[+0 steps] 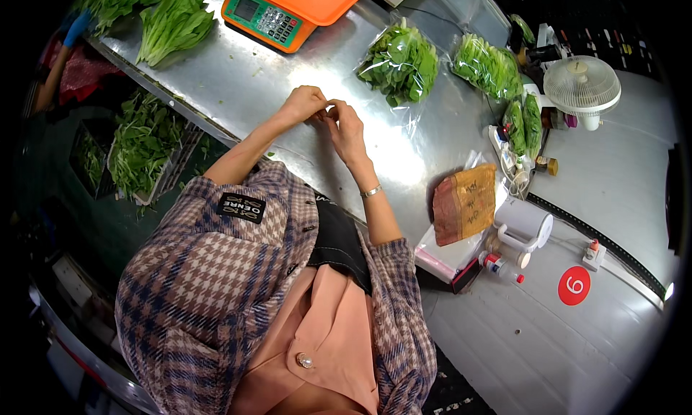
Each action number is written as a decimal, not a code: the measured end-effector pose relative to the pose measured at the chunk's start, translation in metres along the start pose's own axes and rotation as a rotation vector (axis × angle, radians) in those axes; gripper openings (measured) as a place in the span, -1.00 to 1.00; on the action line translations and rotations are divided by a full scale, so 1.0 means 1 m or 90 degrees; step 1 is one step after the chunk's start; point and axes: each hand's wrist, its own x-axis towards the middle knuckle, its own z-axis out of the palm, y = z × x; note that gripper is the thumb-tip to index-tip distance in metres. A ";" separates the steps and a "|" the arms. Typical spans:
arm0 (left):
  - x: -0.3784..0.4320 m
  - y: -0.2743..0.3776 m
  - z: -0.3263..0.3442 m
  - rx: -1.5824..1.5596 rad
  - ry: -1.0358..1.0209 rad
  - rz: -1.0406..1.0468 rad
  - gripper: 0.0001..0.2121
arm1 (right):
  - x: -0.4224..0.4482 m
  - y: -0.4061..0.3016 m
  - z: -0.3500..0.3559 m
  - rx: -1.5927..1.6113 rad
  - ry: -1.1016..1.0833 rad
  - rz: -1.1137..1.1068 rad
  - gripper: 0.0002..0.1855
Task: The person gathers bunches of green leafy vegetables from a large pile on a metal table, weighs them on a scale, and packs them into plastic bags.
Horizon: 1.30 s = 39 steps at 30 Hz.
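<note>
My left hand (304,103) and my right hand (346,129) meet at the fingertips above a shiny metal table (238,90). Both have bent, pinched fingers; whether something thin is between them is too small to tell. A silvery bracelet (371,191) circles my right wrist. Beyond my right hand lies a clear plastic bag of leafy greens (401,63), with a second bag of greens (484,66) farther right. An orange digital scale (268,21) stands ahead of my left hand.
Loose leafy greens (174,26) lie at far left, near another person's blue-gloved hand (78,28). A crate of greens (146,150) sits below the table edge. At right are a fan (581,85), power strip (503,150), orange-brown packet (465,203), white mug (521,223) and plastic bottle (501,267).
</note>
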 end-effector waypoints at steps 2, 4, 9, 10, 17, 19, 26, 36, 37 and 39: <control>-0.002 0.001 0.004 0.006 0.003 0.003 -0.88 | -0.005 0.001 -0.002 0.010 0.004 -0.002 -0.68; -0.003 0.002 0.007 0.004 0.000 -0.003 -0.88 | -0.015 -0.001 -0.009 0.048 -0.001 0.018 -0.70; 0.002 -0.005 -0.001 -0.028 -0.019 0.024 -0.86 | -0.077 -0.005 -0.041 0.031 0.001 0.012 -0.72; 0.002 -0.006 0.000 -0.034 -0.034 0.027 -0.86 | -0.084 -0.004 -0.046 0.022 0.015 0.045 -0.72; -0.004 0.004 0.006 -0.072 -0.098 -0.011 -0.86 | -0.049 -0.002 -0.029 0.064 0.144 0.069 -0.69; -0.006 0.004 0.007 -0.063 -0.098 -0.002 -0.86 | -0.034 0.002 -0.018 0.039 0.121 0.036 -0.65; -0.006 0.002 0.007 -0.019 -0.069 -0.005 -0.92 | -0.014 0.001 -0.005 -0.007 0.042 -0.018 -0.59; -0.004 -0.008 0.026 -0.022 -0.079 0.012 -0.91 | -0.020 0.000 -0.019 0.003 -0.006 0.082 -0.67; -0.005 -0.007 0.026 -0.030 -0.073 0.014 -0.91 | -0.025 -0.002 -0.023 0.029 -0.016 0.114 -0.68; -0.008 -0.001 0.024 -0.045 -0.062 0.019 -0.91 | -0.040 0.000 -0.027 0.033 -0.001 0.084 -0.69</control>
